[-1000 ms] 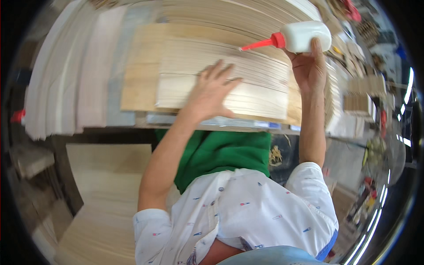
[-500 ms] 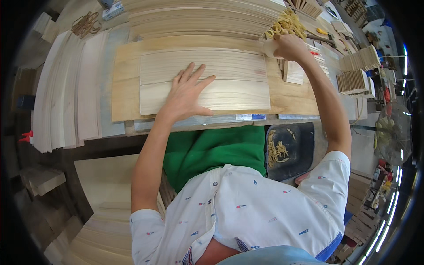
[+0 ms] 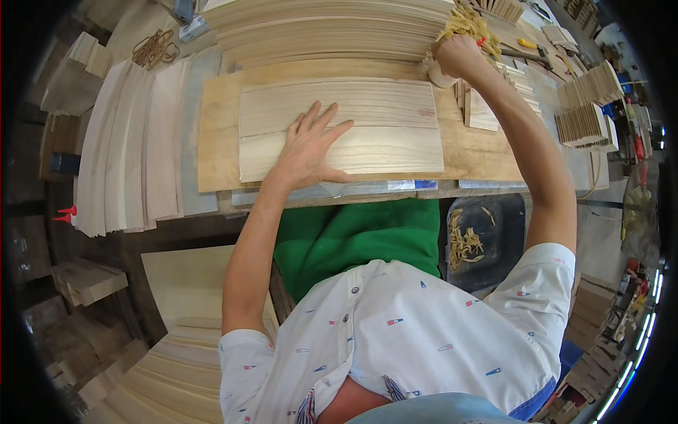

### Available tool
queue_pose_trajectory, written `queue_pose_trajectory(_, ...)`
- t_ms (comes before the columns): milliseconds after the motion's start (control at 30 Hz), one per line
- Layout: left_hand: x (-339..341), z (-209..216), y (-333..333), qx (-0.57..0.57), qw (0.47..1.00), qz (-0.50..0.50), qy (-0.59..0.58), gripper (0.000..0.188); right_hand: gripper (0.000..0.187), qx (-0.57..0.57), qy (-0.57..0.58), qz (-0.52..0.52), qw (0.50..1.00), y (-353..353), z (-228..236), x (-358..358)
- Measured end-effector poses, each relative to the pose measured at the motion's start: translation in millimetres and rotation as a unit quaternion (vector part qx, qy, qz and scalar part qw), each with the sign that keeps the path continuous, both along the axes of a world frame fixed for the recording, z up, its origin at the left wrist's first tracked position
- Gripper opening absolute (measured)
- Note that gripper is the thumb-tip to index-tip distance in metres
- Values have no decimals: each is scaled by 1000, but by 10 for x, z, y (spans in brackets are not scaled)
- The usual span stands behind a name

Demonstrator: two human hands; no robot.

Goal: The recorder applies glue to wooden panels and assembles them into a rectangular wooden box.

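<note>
My left hand (image 3: 308,152) lies with fingers spread on two thin pale wood panels (image 3: 381,145), set edge to edge on a larger yellowish board (image 3: 219,141). At the far right of that board, my right hand (image 3: 459,58) is closed over the top of a small whitish container (image 3: 442,76). A small red tip shows beside the fist, but what the fingers grip is hidden. Just beyond the fist is a heap of yellow rubber bands (image 3: 470,21). Short wooden pieces (image 3: 480,112) lie to the right of the container.
A tall stack of thin boards (image 3: 325,35) stands at the back. More long boards (image 3: 134,141) lie to the left. Notched wood stacks (image 3: 583,126) and a yellow-handled tool (image 3: 526,44) are at the right. Below the bench edge is a black bin (image 3: 487,237) with curled scraps.
My right hand has shifted left and farther away, from beside the whitish container to above it. My left hand stays flat on the panels. The whole view has swung slightly.
</note>
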State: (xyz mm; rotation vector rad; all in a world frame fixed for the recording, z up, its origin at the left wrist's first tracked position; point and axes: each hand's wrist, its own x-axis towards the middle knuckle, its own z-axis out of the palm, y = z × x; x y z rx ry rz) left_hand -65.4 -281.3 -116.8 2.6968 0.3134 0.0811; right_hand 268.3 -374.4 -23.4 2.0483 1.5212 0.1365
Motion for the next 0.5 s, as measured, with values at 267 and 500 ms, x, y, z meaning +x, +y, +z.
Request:
queue_pose_trajectory(267,25,-96,43,10,998,-39,-46,106,15,158,102,91,978,-402,134,-114)
queue_pose_trajectory(500,-378,-139,435,21,970,144,-196,80,16,398,556,70,726,-1242,842,-1819)
